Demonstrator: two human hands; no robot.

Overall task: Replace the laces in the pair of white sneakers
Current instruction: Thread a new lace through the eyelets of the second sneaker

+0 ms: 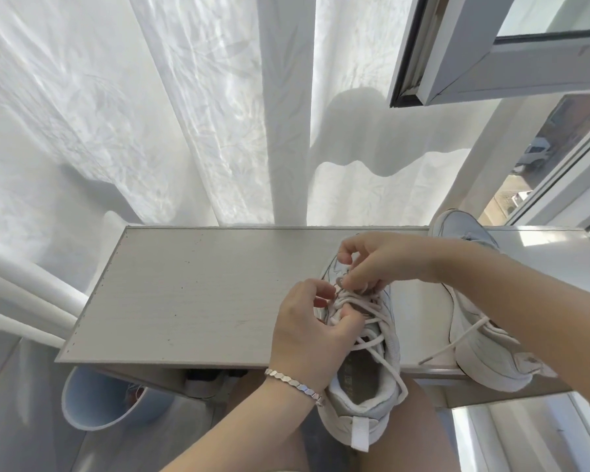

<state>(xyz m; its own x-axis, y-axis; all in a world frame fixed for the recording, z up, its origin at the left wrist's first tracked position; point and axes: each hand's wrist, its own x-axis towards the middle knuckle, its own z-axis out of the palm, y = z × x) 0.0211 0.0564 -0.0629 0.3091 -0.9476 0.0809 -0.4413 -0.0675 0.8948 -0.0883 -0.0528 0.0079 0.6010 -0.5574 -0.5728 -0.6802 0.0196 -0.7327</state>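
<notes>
Clearly we are mid-job: the near sneaker sits heel toward us over the front edge of the table, its lace slack across several rows. Our left hand and right hand both curl their fingers and pinch that lace by the toe-end eyelets. Coming out or going in, we cannot tell; the second sneaker, just to the right, looks laced too, one end trailing

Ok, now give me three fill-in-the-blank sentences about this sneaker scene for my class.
1. The left hand and right hand both pinch the near sneaker's ___.
2. The bracelet sits on the ___ wrist.
3. The other sneaker lies under the ___ arm.
Missing words: lace; left; right.
</notes>
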